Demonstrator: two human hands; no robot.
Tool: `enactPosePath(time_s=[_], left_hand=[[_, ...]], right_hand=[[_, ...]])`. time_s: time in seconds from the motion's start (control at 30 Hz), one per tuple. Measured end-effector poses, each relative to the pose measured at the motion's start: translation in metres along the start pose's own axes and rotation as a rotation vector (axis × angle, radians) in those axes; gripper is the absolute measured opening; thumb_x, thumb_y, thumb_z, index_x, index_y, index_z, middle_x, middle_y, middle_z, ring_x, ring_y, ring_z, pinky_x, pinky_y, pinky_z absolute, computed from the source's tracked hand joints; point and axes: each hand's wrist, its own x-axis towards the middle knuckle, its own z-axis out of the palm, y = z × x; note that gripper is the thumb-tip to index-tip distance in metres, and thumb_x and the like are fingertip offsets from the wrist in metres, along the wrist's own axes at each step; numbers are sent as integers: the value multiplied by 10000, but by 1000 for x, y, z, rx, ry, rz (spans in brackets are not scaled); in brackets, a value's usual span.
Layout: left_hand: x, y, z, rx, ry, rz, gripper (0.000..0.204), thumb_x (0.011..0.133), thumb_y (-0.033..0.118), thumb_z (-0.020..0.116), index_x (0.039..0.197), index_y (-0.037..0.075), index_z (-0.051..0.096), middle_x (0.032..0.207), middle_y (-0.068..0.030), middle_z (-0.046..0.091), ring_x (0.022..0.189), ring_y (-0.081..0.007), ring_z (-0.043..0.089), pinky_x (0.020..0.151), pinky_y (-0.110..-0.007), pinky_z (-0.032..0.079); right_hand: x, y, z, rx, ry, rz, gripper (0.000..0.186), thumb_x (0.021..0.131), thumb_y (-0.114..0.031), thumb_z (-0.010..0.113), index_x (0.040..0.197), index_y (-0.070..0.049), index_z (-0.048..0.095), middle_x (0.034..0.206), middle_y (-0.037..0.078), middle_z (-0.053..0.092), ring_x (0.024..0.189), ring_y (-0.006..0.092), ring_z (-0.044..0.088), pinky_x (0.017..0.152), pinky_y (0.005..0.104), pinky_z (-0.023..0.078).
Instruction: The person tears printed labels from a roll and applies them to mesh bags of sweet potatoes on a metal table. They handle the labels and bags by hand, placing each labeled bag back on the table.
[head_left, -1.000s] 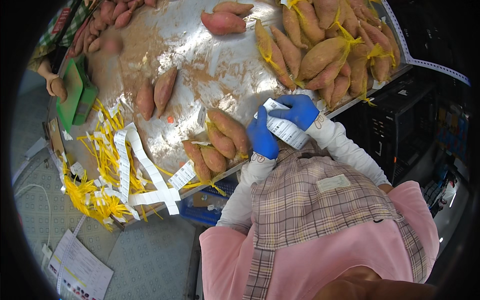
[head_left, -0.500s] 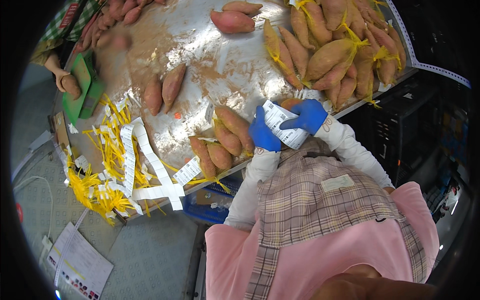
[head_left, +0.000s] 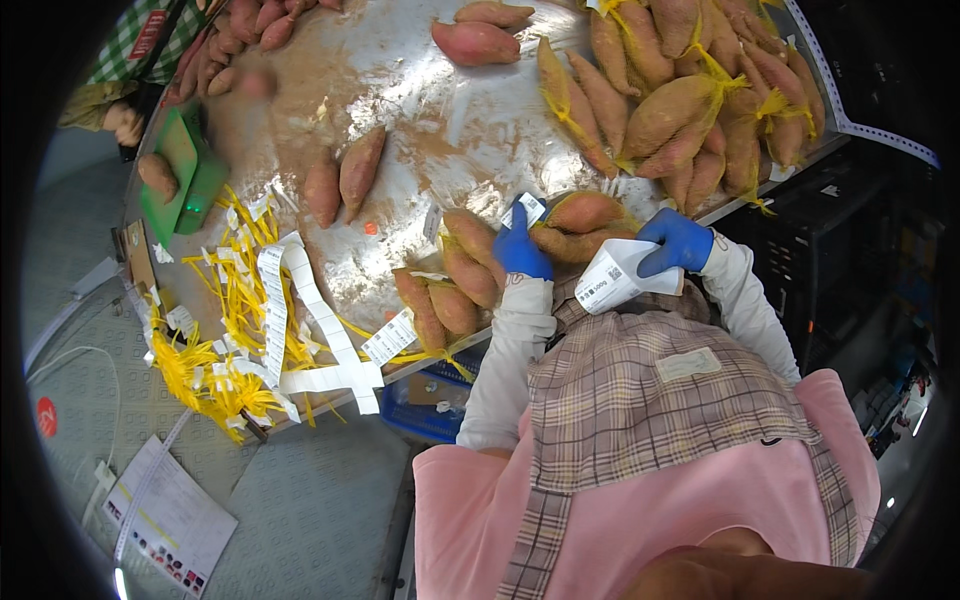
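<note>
My left hand (head_left: 523,250), in a blue glove, pinches a small white printed label (head_left: 528,210) between thumb and fingers. A folded strip of white labels (head_left: 610,276) hangs from my right hand (head_left: 678,243), also blue-gloved and closed on it. Between the hands, at the table's near edge, lies a group of sweet potatoes (head_left: 585,213), with yellow netting faintly visible around them. Just left of my left hand rest netted sweet potatoes (head_left: 470,270) with a white tag beside them, and another netted bunch (head_left: 452,308) nearer the edge.
Netted sweet potatoes (head_left: 680,110) are heaped at the far right. Loose ones (head_left: 362,172) lie on the metal table (head_left: 400,110). At left are yellow net ties (head_left: 232,290), a label ribbon (head_left: 330,330), and a green tray (head_left: 195,180) holding one sweet potato near a co-worker's hand (head_left: 124,122).
My hands have drawn apart, a single label now in the left and the strip in the right, uncovering the sweet potatoes between. The co-worker's hand has let go of the sweet potato on the green tray.
</note>
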Motion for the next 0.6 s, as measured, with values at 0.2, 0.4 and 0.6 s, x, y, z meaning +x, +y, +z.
enactPosePath(time_s=[0.2,0.4,0.6], left_hand=[[2,-5,-3,-126,-68,-1,242,857,115,603,1025,-59,609,932,-118,641,798,-194,610,733,-289,502],[13,-11,-3,-23,5,24,254,873,137,591,1033,-59,612,926,-108,639,781,-172,599,704,-275,492],[22,-6,-1,307,79,450,404,880,118,557,1241,-51,491,1118,-143,583,970,-191,566,850,-285,454]], right_hand=[[1,3,-1,17,39,-46,293,665,-190,743,838,36,674,706,98,641,656,128,574,618,266,442],[0,6,-5,67,86,-91,309,674,-197,743,863,37,676,730,98,652,677,132,585,634,266,452],[17,17,-10,115,203,-182,288,691,-205,731,849,30,679,715,85,645,661,120,571,619,263,448]])
